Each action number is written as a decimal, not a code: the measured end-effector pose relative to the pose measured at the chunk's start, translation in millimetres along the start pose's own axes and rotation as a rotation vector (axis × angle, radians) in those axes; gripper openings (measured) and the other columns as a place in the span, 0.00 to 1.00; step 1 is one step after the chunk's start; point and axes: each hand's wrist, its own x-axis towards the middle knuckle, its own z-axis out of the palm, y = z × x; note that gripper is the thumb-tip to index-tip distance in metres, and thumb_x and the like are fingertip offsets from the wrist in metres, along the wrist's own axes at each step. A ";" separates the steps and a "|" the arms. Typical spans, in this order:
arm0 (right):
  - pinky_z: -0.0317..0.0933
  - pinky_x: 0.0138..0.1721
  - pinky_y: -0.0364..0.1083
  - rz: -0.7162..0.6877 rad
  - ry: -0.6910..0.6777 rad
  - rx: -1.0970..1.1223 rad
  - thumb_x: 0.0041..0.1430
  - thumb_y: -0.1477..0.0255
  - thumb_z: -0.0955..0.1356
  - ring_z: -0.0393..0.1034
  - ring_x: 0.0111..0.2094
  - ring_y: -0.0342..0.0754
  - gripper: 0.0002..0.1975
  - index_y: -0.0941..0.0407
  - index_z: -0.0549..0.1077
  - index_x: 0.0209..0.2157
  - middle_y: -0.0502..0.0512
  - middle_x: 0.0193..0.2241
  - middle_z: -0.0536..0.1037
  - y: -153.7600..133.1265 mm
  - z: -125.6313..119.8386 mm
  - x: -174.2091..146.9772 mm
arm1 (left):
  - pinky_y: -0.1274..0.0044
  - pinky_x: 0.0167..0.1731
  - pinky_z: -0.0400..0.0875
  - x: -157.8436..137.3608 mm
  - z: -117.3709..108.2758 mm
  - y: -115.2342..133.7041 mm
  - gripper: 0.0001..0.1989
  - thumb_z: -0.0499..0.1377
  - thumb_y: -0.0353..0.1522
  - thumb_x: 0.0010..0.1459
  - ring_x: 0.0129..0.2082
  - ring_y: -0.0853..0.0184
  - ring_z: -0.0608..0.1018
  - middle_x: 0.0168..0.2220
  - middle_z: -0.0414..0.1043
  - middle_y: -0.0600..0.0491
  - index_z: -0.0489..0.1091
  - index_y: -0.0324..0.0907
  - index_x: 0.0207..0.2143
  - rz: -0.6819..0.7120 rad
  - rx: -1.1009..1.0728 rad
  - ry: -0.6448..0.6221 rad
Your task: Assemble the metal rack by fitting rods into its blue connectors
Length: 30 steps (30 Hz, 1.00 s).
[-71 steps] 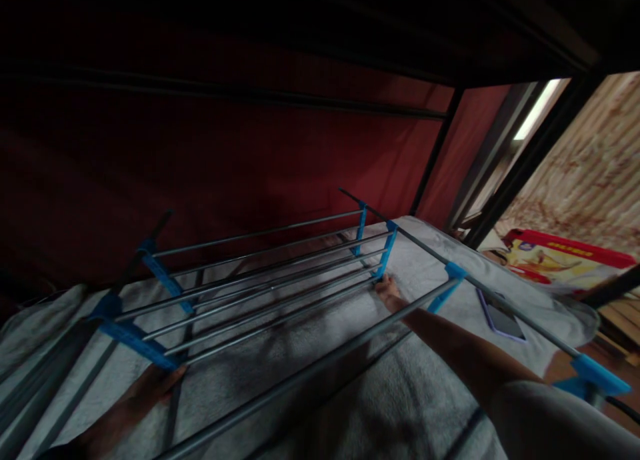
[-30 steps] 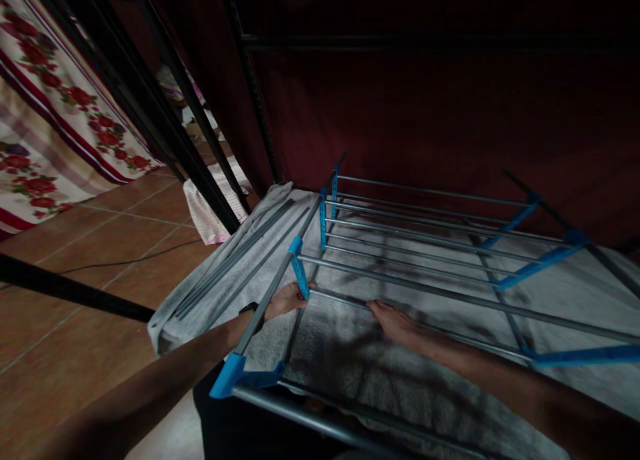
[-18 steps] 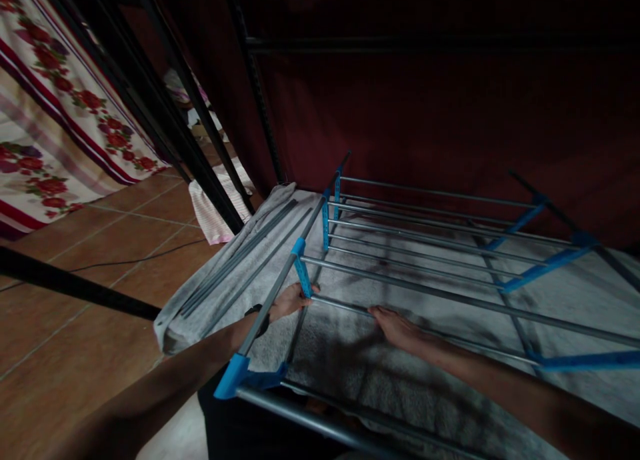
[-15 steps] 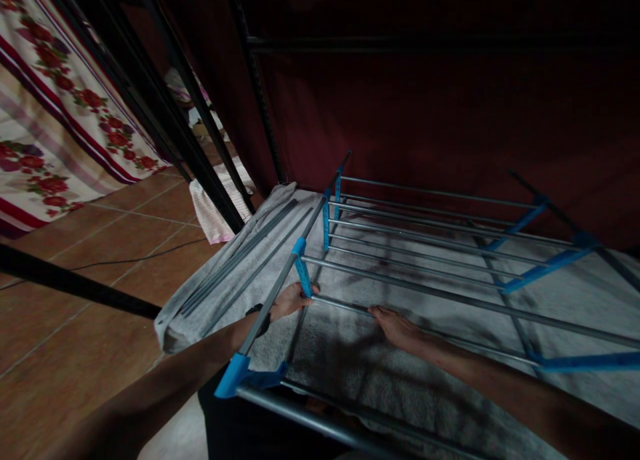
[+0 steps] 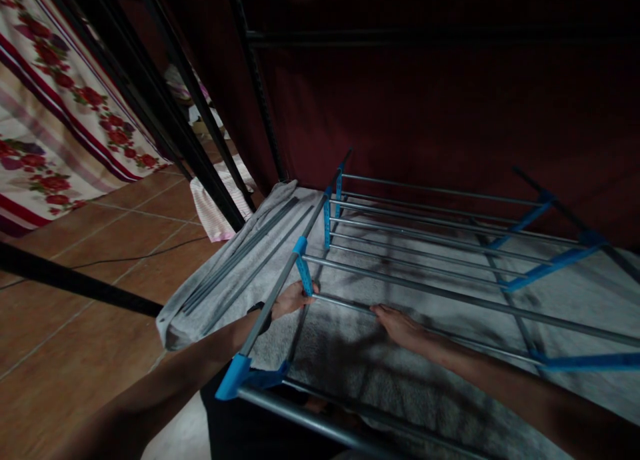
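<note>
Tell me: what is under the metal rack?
Under the rack lies a shadowed grey cloth; dark clothing shows around the nearest bar. The left hand and right hand hide small parts; what lies beneath the cloth is covered.

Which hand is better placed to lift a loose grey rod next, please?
Probably the left hand: though at the blue bracket, it is nearer the loose grey rods; the right hand touches a rack rod.
</note>
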 end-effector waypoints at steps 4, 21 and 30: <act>0.60 0.62 0.52 0.011 -0.001 -0.016 0.69 0.74 0.55 0.68 0.59 0.53 0.24 0.58 0.68 0.61 0.63 0.59 0.73 -0.3 1.1 0.2 | 0.75 0.25 0.57 0.5 -0.8 -2.8 0.08 0.62 0.27 0.47 0.24 0.69 0.64 0.22 0.60 0.58 0.70 0.43 0.33 0.038 0.000 -0.036; 0.54 0.67 0.55 0.013 -0.030 0.022 0.69 0.74 0.56 0.60 0.66 0.54 0.26 0.58 0.64 0.66 0.62 0.66 0.64 12.6 8.8 -1.1 | 0.74 0.28 0.61 -1.5 -6.8 -4.7 0.08 0.63 0.32 0.49 0.28 0.66 0.67 0.25 0.65 0.55 0.73 0.43 0.35 0.070 0.016 -0.092; 0.57 0.66 0.55 -0.059 0.024 0.065 0.68 0.73 0.57 0.65 0.63 0.53 0.24 0.56 0.68 0.63 0.60 0.62 0.71 12.8 8.2 3.6 | 0.75 0.27 0.59 -0.3 -8.0 -6.1 0.10 0.64 0.33 0.49 0.27 0.68 0.66 0.24 0.64 0.56 0.72 0.42 0.36 0.052 0.022 -0.105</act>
